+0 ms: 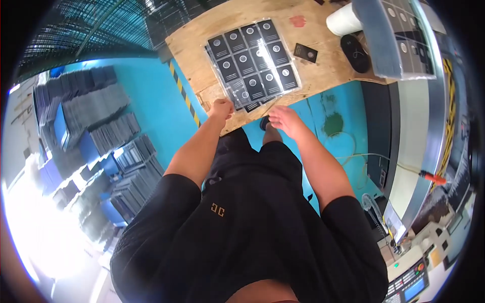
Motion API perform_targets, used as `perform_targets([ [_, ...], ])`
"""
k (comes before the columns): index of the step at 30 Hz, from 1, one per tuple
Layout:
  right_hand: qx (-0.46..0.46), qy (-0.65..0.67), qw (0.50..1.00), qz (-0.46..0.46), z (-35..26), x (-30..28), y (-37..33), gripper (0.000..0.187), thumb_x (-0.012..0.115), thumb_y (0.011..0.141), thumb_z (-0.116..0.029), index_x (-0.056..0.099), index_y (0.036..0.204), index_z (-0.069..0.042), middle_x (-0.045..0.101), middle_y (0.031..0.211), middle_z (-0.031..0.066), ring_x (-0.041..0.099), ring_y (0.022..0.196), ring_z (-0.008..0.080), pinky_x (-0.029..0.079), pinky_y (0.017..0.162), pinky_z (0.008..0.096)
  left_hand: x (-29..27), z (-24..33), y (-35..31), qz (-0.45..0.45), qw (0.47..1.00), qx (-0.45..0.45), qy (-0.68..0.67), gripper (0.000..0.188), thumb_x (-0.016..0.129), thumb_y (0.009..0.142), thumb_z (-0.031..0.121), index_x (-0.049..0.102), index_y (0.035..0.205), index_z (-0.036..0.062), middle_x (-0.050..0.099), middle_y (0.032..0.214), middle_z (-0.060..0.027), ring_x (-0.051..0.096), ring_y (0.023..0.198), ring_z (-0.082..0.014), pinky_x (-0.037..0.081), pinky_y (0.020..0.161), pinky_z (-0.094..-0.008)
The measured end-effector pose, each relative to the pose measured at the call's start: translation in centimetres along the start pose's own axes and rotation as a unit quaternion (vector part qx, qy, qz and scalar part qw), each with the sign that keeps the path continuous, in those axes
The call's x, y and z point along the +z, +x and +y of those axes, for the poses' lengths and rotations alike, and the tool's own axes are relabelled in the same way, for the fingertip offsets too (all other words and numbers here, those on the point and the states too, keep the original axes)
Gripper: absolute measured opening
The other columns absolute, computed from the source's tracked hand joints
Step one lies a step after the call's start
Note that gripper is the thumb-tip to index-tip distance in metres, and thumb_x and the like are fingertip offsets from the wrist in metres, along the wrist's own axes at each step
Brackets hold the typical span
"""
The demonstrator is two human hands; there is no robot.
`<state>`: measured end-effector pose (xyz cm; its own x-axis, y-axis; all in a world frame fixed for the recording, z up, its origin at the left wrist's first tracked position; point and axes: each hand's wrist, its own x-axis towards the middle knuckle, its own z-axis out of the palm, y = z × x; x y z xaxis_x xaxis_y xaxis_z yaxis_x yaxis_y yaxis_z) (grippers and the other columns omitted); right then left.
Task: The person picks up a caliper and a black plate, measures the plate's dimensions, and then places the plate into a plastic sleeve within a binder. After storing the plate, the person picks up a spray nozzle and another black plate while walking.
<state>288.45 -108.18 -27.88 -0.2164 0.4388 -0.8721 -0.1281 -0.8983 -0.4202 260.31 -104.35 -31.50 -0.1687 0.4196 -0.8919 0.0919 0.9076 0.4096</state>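
Gripping clear plastic sheet of black square cards point(255, 63) at its 7 o'clock corner: left hand point(221, 108), clenched | right hand point(285, 120) released, at 6 o'clock | pale plywood table point(323, 76).

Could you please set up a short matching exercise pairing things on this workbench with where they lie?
Things:
1. clear sheet of black cards
2. single black card
3. white roll
4. black oval object

Places:
A. top of the bench, beside the grey stack
B. just below the white roll
C. at the left hand, on the bench's near edge
D. alone on bare plywood, right of the sheet

Pairs: 1-C, 2-D, 3-A, 4-B
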Motion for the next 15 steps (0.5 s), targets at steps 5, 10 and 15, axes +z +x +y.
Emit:
perform_targets([
  [5, 0.062, 0.232, 0.967, 0.084, -1.5, 6.2, 3.4, 0.03, 0.07, 0.089, -0.031, 0.059, 0.103, -0.007, 0.061, 0.087, 0.003, 0.058, 0.075, 0.0154, 0.052, 0.071, 0.0337, 1.8, -1.7, 0.1, 0.196, 0.977, 0.069, 0.047, 0.02, 0.065, 0.078, 0.013, 0.068, 0.097, 0.0046, 0.069, 0.081, -0.0067, 0.063, 0.071, -0.0159, 0.053, 0.066, -0.031],
  [10, 0.059, 0.304, 0.941, 0.137, 0.5, 6.7, 5.8, 0.03, 0.074, 0.086, -0.033, 0.056, 0.093, -0.01, 0.056, 0.079, 0.0046, 0.057, 0.074, 0.0202, 0.053, 0.072, 0.0382, 2.4, -2.1, -0.7, 0.138, 0.988, 0.063, -0.037, 0.031, 0.068, 0.077, 0.013, 0.067, 0.105, 0.0026, 0.07, 0.088, -0.0076, 0.063, 0.076, -0.016, 0.051, 0.07, -0.0304],
  [15, 0.017, 0.346, 0.923, 0.167, 0.2, 8.2, 5.5, 0.022, 0.068, 0.092, -0.026, 0.054, 0.084, -0.01, 0.053, 0.069, 0.0008, 0.051, 0.059, 0.015, 0.05, 0.058, 0.0299, 1.0, -1.6, -1.4, 0.044, 0.992, 0.036, -0.112, 0.027, 0.067, 0.085, 0.016, 0.062, 0.11, 0.0067, 0.062, 0.086, 0.0001, 0.057, 0.075, -0.0098, 0.045, 0.061, -0.0254],
])
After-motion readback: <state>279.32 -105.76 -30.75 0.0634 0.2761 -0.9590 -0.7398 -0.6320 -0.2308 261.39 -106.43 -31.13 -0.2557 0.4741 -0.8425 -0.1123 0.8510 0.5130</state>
